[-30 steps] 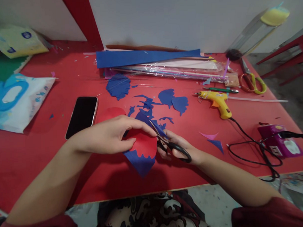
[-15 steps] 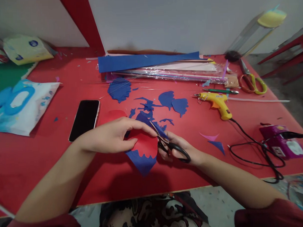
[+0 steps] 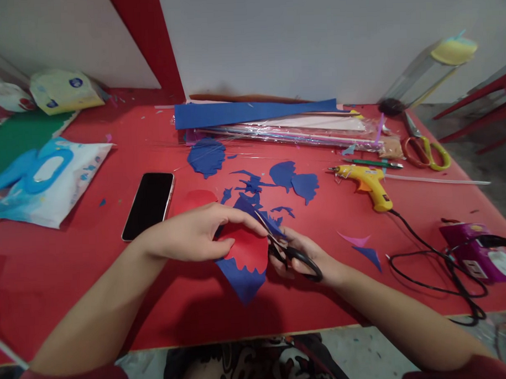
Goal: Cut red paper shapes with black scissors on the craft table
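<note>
Red table [image 3: 307, 308], phone [image 3: 149, 207] lying flat on it. Beyond the phone and to its right, a bundle of sheets and plastic-wrapped strips, blue strip [image 3: 250, 113] on top. White-and-blue wipes packet [image 3: 78, 179] left of the phone. Left hand [image 3: 196, 230] right of the phone, wrist overlapping its near edge; thumb and index pinch a red scalloped piece against the blue sheet, other fingers mostly hidden. Right hand [image 3: 309, 254] farther right of the phone, fingers curled round the handles of black-handled scissors; exact finger placement in the loops can't be told. Purple box [image 3: 471, 251] far right of the phone, nearer the person; yellow glue gun [image 3: 367, 183] well right, about level with the phone. Black-handled scissors [image 3: 307, 258] right of the phone, blades at the blue sheet beside the red piece. Blue sheet [image 3: 246, 283] right of the phone and nearer the person, under the red scalloped piece [image 3: 250, 247]. Stack of blue scalloped pieces [image 3: 206, 156] beyond the phone, slightly right. Pink scrap [image 3: 354, 239] well right of the phone. Small blue scraps [image 3: 253, 184] right of the phone, clustered beyond the hands.
</note>
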Motion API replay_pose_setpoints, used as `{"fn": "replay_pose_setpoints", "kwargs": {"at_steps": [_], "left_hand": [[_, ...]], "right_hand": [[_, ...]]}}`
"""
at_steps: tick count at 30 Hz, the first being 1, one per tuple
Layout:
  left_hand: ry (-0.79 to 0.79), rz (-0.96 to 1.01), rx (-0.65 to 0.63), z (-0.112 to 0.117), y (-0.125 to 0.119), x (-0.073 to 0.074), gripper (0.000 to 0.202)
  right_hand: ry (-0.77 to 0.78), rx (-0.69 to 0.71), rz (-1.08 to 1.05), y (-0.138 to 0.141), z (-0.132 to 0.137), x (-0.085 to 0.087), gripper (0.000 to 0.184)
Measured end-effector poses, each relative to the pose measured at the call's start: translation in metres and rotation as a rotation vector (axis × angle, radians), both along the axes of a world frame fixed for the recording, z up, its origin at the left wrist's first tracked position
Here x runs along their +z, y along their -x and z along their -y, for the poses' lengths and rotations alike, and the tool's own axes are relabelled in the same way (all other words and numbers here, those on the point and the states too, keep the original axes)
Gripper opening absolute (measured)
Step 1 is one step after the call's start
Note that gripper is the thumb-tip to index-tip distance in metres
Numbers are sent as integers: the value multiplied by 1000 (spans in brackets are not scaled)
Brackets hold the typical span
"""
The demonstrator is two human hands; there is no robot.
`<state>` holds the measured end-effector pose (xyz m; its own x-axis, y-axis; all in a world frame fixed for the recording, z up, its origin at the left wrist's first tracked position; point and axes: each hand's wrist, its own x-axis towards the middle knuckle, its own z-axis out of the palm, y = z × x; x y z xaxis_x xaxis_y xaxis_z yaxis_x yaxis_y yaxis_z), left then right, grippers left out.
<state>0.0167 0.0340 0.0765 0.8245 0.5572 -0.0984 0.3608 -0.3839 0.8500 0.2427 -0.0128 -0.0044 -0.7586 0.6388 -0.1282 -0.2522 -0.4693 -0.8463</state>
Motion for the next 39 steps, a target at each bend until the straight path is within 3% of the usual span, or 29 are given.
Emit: {"fn": "replay_pose_setpoints", "kwargs": {"at_steps": [12,39], "left_hand": [[111,-15,9,0,0,-7,52],[45,-34,14,0,0,-9,47]], "right_hand": [[-130,51,-35,-2,-3,4,42],[-27,12,-39,-1,0,-2,49]]}}
